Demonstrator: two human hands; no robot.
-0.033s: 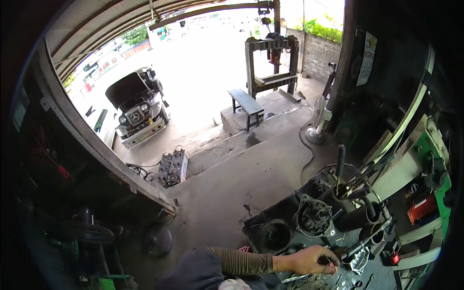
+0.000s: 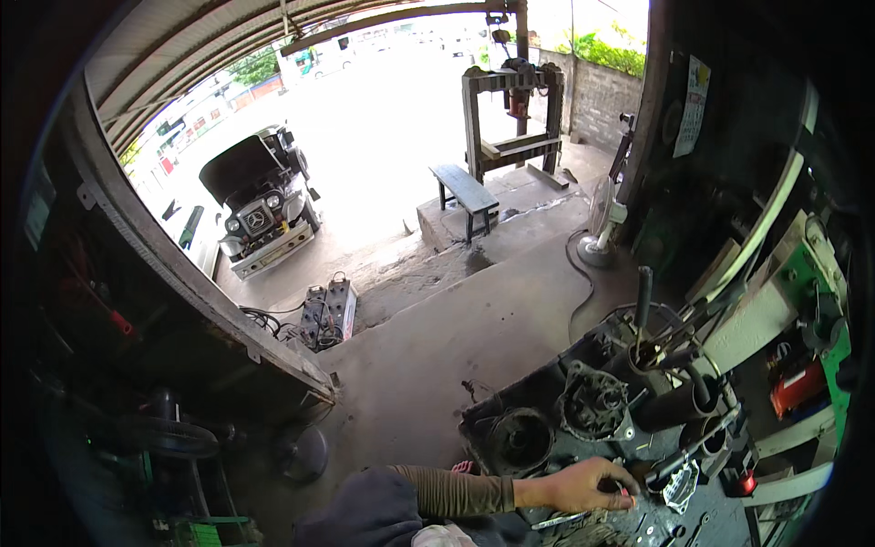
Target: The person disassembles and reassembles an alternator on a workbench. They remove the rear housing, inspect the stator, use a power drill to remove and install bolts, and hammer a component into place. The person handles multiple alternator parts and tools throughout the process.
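My left hand [image 2: 588, 485], on a bare wrist below a brown ribbed sleeve [image 2: 456, 490], reaches right over the dark workbench [image 2: 565, 456]. Its fingers curl down into a pinch, with a small reddish spot at the tips; what they hold, if anything, is too small to make out. Just right of the fingertips lies a silvery metal gasket or cover plate [image 2: 680, 485]. Washers and a small wrench [image 2: 700, 527] lie below it. Beyond the hand sit a round dark housing [image 2: 519, 442] and an open cast-metal housing [image 2: 594, 401]. My right hand is out of sight.
Upright metal cylinders [image 2: 674, 407] holding tools stand on the bench's right. A green-and-white frame [image 2: 825, 310] rises beside it. Two batteries [image 2: 328, 313], a bench [image 2: 463, 189], a shop press [image 2: 512, 123], a fan [image 2: 597, 248] and a jeep [image 2: 260, 205] stand farther off.
My left hand stays over nearly the same spot, its fingertips shifted very slightly. The bench parts appear slightly shifted in the picture.
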